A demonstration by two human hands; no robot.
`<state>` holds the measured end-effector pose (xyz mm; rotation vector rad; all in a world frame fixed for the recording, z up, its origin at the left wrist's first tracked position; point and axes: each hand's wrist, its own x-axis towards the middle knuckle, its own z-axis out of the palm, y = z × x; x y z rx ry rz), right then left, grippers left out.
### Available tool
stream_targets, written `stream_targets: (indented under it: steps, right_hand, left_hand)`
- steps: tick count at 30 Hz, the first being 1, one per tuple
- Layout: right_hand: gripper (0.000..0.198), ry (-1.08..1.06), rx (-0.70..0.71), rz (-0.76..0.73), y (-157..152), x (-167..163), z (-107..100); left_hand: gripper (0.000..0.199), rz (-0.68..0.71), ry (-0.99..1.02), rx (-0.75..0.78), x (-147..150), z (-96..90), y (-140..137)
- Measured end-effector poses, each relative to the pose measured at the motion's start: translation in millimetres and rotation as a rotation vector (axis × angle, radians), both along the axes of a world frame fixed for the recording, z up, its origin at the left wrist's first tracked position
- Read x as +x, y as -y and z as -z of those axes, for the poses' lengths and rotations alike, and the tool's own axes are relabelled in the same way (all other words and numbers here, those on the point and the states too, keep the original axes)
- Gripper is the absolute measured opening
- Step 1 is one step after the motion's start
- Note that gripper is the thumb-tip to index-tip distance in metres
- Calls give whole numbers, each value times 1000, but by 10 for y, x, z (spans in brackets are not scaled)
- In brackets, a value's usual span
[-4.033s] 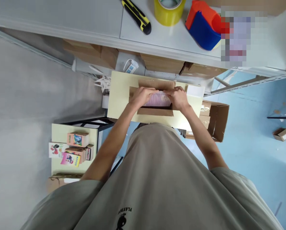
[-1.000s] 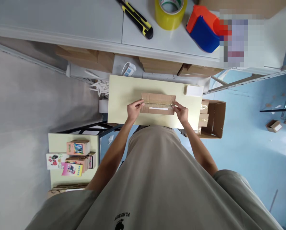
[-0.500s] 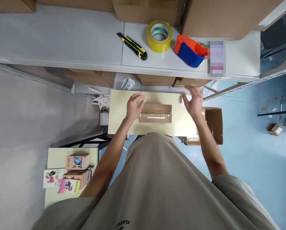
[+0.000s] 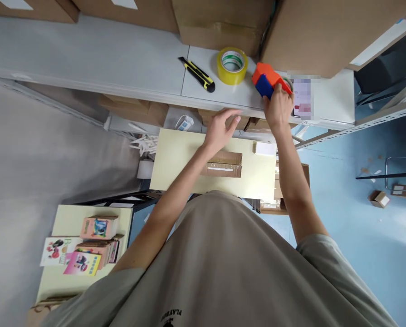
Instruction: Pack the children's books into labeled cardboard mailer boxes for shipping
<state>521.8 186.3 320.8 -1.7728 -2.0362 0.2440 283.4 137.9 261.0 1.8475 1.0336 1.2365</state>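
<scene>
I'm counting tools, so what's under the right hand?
Under the right hand is a tape dispenser; orange and blue parts show beyond the hand. What the hand covers there cannot be seen.

Right arm stretched forward, right forearm (image 4: 288, 168) running almost straight out to tape dispenser (image 4: 263, 72); right hand (image 4: 278, 106) at dispenser's near side, back of hand up, fingers (image 4: 278, 89) bent over its top, right thumb (image 4: 266, 101) at its near left edge; left forearm (image 4: 185, 175) slanting inward toward dispenser; left hand (image 4: 219, 129) left of dispenser and nearer body, apart from it, fingers (image 4: 230, 112) loosely curved, pointing its way, left thumb (image 4: 236, 121) spread off them, gap between; both elbows nearer body than dispenser
</scene>
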Motion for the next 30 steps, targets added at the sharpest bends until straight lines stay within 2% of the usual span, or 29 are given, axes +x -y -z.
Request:
stream_targets:
  steps: [2, 4, 8, 12, 17, 26, 28, 30]
  right_hand:
    - [63, -145, -11, 66, 311, -67, 89]
    - [68, -373, -54, 113, 734, -190, 272]
    - [83, -887, -310, 45, 1614, -592, 782]
    - [78, -1093, -480, 70, 2141, -1021, 1104]
    - [69, -1103, -534, 77, 2319, -1281, 1176]
    - [68, -897, -535, 40, 2400, -1397, 1178]
    - [69, -855, -568, 4, 2416, -1413, 1144]
    - [70, -816, -610, -21, 2428, -1421, 1082]
  left_hand:
    - [24, -27, 38, -78, -101, 124, 229]
    - [29, -49, 84, -154, -227, 245, 537]
    - [37, -98, 144, -295, -453, 446, 1246]
    - [33, -133, 188, -344, -623, 563, 1767]
    - [30, -164, 160, -377, -805, 604, 1976]
    - [21, -25, 9, -411, -1172, 677, 1944]
    - [28, -56, 24, -450, -1279, 656, 1909]
    - [48, -147, 61, -461, -1385, 609, 1861]
